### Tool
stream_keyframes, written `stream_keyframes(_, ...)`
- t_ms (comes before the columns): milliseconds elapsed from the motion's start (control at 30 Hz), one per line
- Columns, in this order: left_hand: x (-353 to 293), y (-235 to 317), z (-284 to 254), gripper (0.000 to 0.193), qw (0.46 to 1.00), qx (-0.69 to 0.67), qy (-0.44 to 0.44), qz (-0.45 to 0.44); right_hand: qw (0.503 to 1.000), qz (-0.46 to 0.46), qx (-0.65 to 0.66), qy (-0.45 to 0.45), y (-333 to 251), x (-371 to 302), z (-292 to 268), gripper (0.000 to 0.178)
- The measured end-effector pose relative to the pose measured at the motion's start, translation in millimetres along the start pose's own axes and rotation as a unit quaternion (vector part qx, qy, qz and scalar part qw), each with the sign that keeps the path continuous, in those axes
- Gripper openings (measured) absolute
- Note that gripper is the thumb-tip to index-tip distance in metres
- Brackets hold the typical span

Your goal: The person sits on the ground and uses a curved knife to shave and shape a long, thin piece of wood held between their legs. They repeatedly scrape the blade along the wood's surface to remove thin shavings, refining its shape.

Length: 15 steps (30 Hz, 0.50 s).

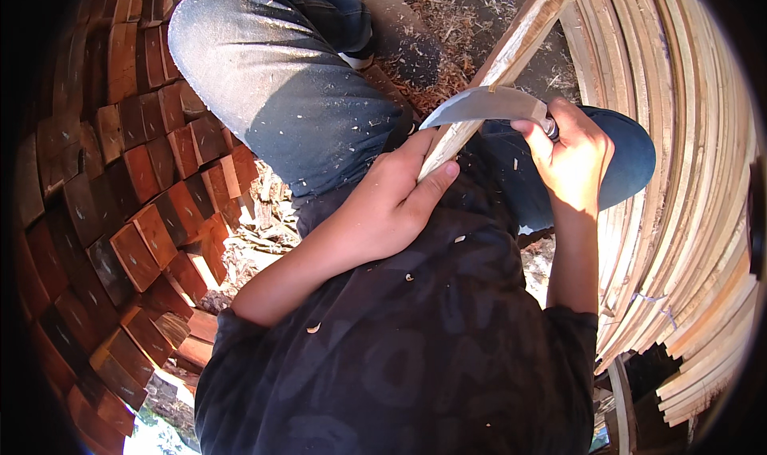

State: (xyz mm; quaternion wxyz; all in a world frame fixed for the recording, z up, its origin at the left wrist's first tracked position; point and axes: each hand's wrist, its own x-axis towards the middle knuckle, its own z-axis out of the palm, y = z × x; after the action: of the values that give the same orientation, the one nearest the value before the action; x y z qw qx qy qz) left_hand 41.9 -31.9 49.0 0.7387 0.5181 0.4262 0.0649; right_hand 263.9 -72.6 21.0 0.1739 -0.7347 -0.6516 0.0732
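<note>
A long pale stick of wood [511,51] slants from my lap up toward the upper right, its sides partly shaved. My left hand [403,191] is closed round its near end, the thumb lying along the wood. In my right hand [569,147] is a curved knife [487,105], gripped by its handle, most of which the fingers hide. The broad blade lies across the stick just beyond my left hand, its tip pointing left. Whether the edge is biting into the wood I cannot tell.
Stacked reddish-brown wood blocks [160,231] rise on the left. Long pale wooden strips [663,175] are piled on the right. Wood shavings [455,23] litter the ground ahead. My bent knees [264,79] flank the work, and a few chips lie on my dark shirt [383,335].
</note>
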Motion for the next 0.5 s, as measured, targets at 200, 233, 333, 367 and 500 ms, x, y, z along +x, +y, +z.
stream_keyframes(200,-1.5,-3.5,-3.1,0.021,0.999,0.036,0.004,0.016,0.997,0.067,-0.013,0.017,15.0,-2.4,-6.5,0.044)
stream_keyframes(233,-2.2,-6.7,-2.2,0.021,0.998,0.046,0.007,0.033,0.997,0.073,-0.010,0.016,13.7,-3.2,-7.4,0.044)
stream_keyframes(333,-4.2,-4.2,-3.7,0.023,0.999,-0.016,-0.016,-0.026,0.994,0.104,0.021,-0.005,6.4,-7.8,-8.4,0.042)
stream_keyframes(367,-3.3,-4.5,-3.6,0.024,0.999,-0.020,-0.014,-0.024,0.991,0.123,0.048,-0.022,2.9,-11.9,-8.6,0.039)
stream_keyframes(500,1.7,-7.7,1.2,0.027,1.000,-0.012,-0.004,0.005,0.987,0.133,0.088,-0.032,-2.4,-16.1,-8.6,0.048)
